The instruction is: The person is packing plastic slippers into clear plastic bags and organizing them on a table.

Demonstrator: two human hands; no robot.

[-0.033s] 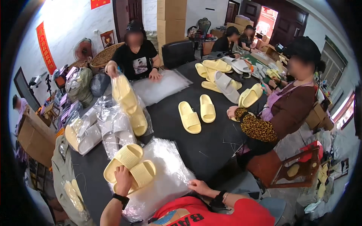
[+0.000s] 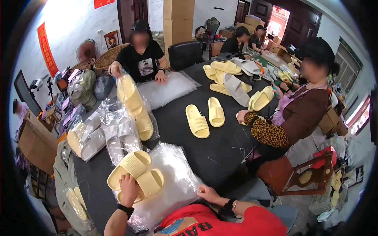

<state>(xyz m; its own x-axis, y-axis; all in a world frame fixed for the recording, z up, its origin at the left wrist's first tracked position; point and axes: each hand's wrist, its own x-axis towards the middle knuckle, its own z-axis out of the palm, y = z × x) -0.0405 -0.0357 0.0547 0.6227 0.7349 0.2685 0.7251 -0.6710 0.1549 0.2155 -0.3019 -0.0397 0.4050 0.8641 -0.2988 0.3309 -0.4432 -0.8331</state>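
Note:
My left hand [image 2: 128,191] is closed on a pair of pale yellow slides [image 2: 134,164], its fingers over the near ends and between the two. The pair rests on a stack of clear plastic bags [image 2: 171,173] at the table's near edge. With thumb and fingers pinched together, my right hand [image 2: 208,194] grips the stack's right corner; how many bags it holds I cannot tell. Beyond my left hand lie bagged grey slides [image 2: 123,133]. A bare yellow pair [image 2: 197,122] sits mid-table.
Across the dark table [image 2: 173,126], a person [image 2: 138,59] holds up bagged yellow slides [image 2: 132,98] beside more clear bags [image 2: 169,91]. On the right, another person [image 2: 299,102] handles yellow slides [image 2: 260,99]. Loose yellow and grey slides [image 2: 235,88] lie farther back. A wooden chair [image 2: 303,175] stands right.

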